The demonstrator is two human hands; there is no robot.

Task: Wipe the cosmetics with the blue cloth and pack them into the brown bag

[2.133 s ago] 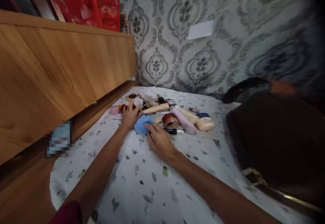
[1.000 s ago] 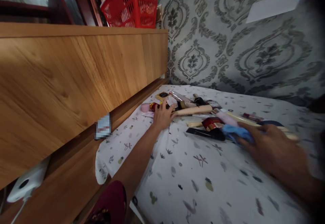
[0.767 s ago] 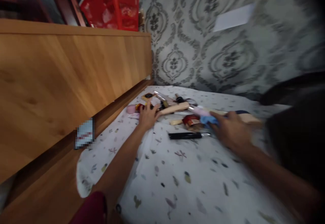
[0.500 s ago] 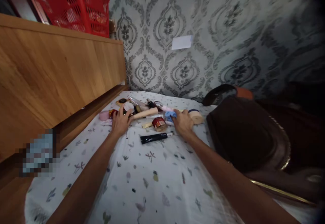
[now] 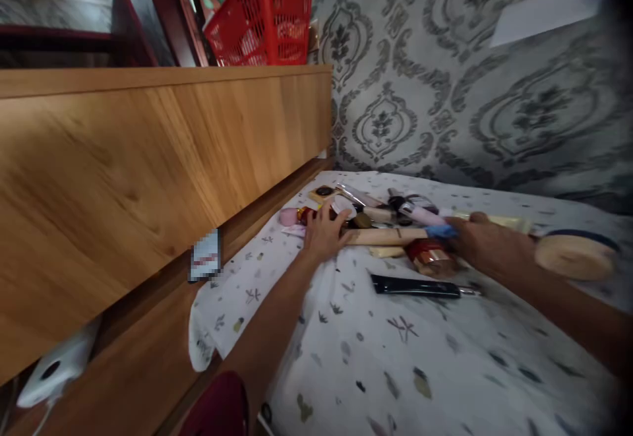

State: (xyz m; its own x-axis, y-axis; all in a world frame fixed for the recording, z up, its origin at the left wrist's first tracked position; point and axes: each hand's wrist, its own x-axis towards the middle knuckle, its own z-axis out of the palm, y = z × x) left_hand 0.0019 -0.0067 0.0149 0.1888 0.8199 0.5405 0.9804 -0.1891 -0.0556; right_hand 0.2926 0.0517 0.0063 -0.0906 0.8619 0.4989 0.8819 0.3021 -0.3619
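My left hand [image 5: 324, 233] rests at the left side of a cosmetics pile, fingers spread, touching the end of a long beige tube [image 5: 383, 235]. A round pale item [image 5: 342, 208] sits by its fingertips, and a pink-capped item [image 5: 288, 217] lies left of it. At the pile's right side, my right hand [image 5: 477, 241] is against a crumpled blue item [image 5: 442, 231]; its fingers are blurred and partly hidden. Below the beige tube are a red and clear jar [image 5: 430, 256] and a black tube [image 5: 415, 285]. Near my right wrist is a round beige container [image 5: 573, 256].
The patterned white sheet [image 5: 376, 357] covers the surface. A wooden panel [image 5: 163, 152] runs along the left, with a phone-like item [image 5: 205, 256] and a white power bank-like device [image 5: 59, 367] by its lower edge. A red basket [image 5: 267, 17] stands above; patterned wallpaper [image 5: 386, 123] is behind.
The view has turned left, so the pile appears farther right and the brown bag has left the picture. My right hand and the blue item are now against the beige tube's end.
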